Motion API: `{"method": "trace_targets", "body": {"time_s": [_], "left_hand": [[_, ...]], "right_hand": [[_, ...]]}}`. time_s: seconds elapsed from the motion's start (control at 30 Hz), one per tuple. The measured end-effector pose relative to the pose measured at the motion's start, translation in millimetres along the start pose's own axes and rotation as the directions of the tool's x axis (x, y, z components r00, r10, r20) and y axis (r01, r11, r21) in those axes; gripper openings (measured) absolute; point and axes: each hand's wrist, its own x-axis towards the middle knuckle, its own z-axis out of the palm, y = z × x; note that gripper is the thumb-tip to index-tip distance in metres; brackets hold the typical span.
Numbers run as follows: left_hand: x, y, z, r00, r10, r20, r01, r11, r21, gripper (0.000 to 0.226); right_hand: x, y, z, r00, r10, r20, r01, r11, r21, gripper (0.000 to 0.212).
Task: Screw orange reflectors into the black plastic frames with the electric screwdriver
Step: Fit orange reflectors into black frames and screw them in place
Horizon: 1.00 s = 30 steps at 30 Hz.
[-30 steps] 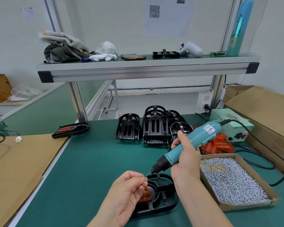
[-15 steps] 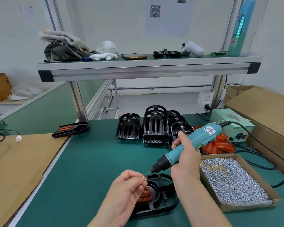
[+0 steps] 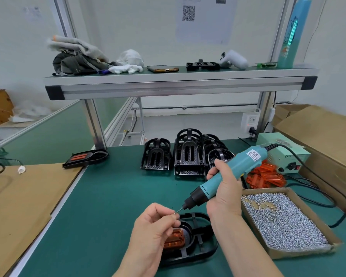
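- The right hand (image 3: 226,188) gripped a teal electric screwdriver (image 3: 234,170); the left hand (image 3: 156,226) pinched, seemingly, a tiny silver screw (image 3: 175,212) at its bit.
- The ribbed orange reflector (image 3: 174,239) lay in the black plastic frame (image 3: 204,248); misalignment could drop the screw.

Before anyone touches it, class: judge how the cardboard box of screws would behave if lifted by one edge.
The cardboard box is probably heavy for its size, since small metal screws nearly fill it. Its thin, low walls look likely to bend. Tilted, the loose screws would probably slide and spill.
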Motion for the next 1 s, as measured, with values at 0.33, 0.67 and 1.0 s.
{"method": "trace_targets", "body": {"time_s": [0.33, 0.67, 1.0], "left_hand": [[-2.1, -7.8, 7.4, 0.988, 0.122, -0.094, -0.110, 0.986, 0.128, 0.021], [1.6, 2.0, -0.2, 0.976, -0.192, 0.098, 0.206, 0.965, -0.163, 0.016], [-1.6, -1.4, -3.0, 0.990, 0.106, 0.096, -0.111, 0.993, 0.047, 0.041]], "right_hand": [[-1.1, 2.0, 4.1, 0.993, -0.068, -0.093, 0.061, 0.995, -0.080, 0.018], [-1.7, -2.6, 1.9, 0.998, -0.040, 0.055, 0.040, 0.999, 0.003, 0.016], [-5.3, -3.9, 9.0, 0.996, -0.074, -0.054, 0.069, 0.993, -0.094, 0.016]]}}
